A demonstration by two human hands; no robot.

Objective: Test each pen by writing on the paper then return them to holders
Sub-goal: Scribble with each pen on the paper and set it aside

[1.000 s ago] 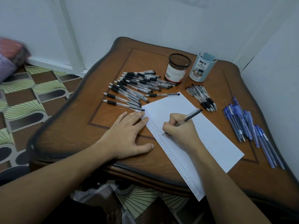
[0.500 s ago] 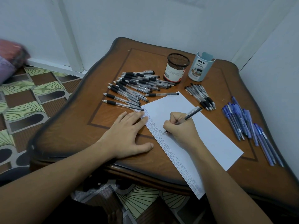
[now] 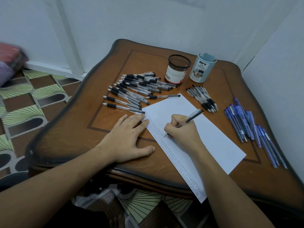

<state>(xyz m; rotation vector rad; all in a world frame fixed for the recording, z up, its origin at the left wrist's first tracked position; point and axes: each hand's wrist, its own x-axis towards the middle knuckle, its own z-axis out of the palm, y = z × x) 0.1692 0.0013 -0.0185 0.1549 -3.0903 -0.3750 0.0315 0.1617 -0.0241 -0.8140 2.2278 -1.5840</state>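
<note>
My right hand (image 3: 181,131) grips a black pen (image 3: 194,115) with its tip down on the white paper (image 3: 217,142), beside a column of small written marks along the sheet's left edge. My left hand (image 3: 127,139) lies flat on the table, fingers spread, fingertips pinning the paper's left edge. Behind the paper lies a large pile of black-grip clear pens (image 3: 136,89). A smaller bunch of black pens (image 3: 203,98) lies to the right of it, and blue pens (image 3: 246,127) are spread at the far right. A black mesh holder (image 3: 176,69) and a pale blue holder (image 3: 202,68) stand at the back.
The brown wooden table (image 3: 82,132) sits in a corner, with white walls close behind and on the right. The paper's near end overhangs the table's front edge. Patterned floor tiles (image 3: 28,99) and a bundle of cloth (image 3: 9,61) are on the left.
My right hand with the pen has shifted very slightly along the column of marks. My left hand stays flat on the paper's edge.
</note>
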